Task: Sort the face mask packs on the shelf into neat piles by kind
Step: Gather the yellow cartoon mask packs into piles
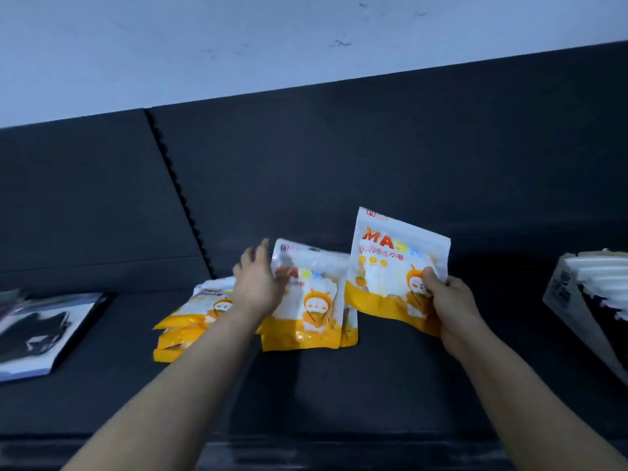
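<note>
A single head-worn wide-angle camera looks forward and down onto the dark shelf [339,385] from close range. Both forearms enter from the bottom edge and reach away from the lens. The shelf's back panel [339,158] and the pale wall [238,39] above it fill the upper frame, tilted by lens angle.

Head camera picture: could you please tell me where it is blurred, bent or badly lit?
Head view: the left hand is smeared by motion blur, while the right hand and its held mask pack are sharper, the word MASK readable; the wide lens bends and tilts the dark shelf; the light is dim and bluish, with glare on the dark pack at left.
</note>
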Demonstrator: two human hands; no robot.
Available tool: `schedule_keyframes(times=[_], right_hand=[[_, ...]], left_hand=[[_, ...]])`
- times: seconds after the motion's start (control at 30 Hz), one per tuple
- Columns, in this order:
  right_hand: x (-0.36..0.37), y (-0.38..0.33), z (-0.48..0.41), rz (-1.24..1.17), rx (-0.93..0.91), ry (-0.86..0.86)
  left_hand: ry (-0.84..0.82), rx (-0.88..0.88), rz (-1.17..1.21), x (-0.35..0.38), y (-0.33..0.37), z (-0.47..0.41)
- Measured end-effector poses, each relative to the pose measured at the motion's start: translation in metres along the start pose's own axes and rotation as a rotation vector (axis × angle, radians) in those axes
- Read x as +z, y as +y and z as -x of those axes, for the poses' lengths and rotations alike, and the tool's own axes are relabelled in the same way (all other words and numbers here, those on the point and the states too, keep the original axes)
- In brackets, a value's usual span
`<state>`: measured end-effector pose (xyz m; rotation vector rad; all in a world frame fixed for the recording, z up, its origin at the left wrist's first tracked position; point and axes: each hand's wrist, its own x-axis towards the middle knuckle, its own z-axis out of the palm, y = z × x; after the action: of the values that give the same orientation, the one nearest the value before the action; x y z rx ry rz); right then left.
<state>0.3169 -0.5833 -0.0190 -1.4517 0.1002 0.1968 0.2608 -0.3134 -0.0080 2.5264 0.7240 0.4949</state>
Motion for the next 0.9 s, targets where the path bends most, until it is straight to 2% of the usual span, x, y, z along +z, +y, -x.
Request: schedule_keyframes(times=[0.07,0.13,0.23,0.3,0.37,0.43,0.5,0.57,0.63,0.67,0.73,0.8,0.83,0.9], right_hand=[[0.010,0.006,0.001,-0.008,0.007,0.035],[0.019,0.008,0.003,-0.011,-0.002,0.044],[0.041,0.008,0.012,-0.037,-0.018,0.037],[0.055,0.007,0.017,-0.034,-0.035,0.020],[0.073,0.008,0.018,-0.001,-0.051,-0.019],[0.095,0.011,0.019,0.049,-0.069,-0.021],[0.123,0.012,0.019,0.107,-0.091,-0.050],[0.153,0.012,0.023,0.184,-0.124,-0.118],[0.175,0.014,0.027,0.295,-0.212,-0.143],[0.182,0.017,0.029,0.428,-0.292,-0.138],[0.187,0.032,0.030,0.912,-0.510,-0.113],[0.190,0.050,0.031,1.338,-0.591,-0.166],[0.193,0.056,0.031,1.462,-0.559,-0.213],[0.200,0.066,0.029,1.550,-0.481,-0.281]], left_hand=[[-0.179,0.202,-0.136,0.008,-0.009,0.006],[-0.327,0.245,-0.178,0.013,-0.016,0.011],[-0.320,0.249,-0.076,0.012,-0.024,0.010],[-0.219,0.158,0.181,0.004,-0.023,0.010],[-0.189,-0.008,0.675,-0.017,-0.021,0.011],[-0.393,-0.192,1.026,-0.041,-0.019,0.012],[-0.442,-0.136,1.000,-0.056,-0.026,0.013],[-0.262,-0.065,0.900,-0.066,-0.043,0.009],[-0.071,-0.104,0.816,-0.078,-0.069,-0.007],[-0.021,-0.141,0.746,-0.082,-0.087,-0.018],[-0.063,-0.176,0.429,-0.090,-0.119,-0.033],[-0.184,-0.227,0.134,-0.088,-0.140,-0.036],[-0.223,-0.268,0.115,-0.086,-0.147,-0.036],[-0.302,-0.383,0.343,-0.083,-0.152,-0.034]])
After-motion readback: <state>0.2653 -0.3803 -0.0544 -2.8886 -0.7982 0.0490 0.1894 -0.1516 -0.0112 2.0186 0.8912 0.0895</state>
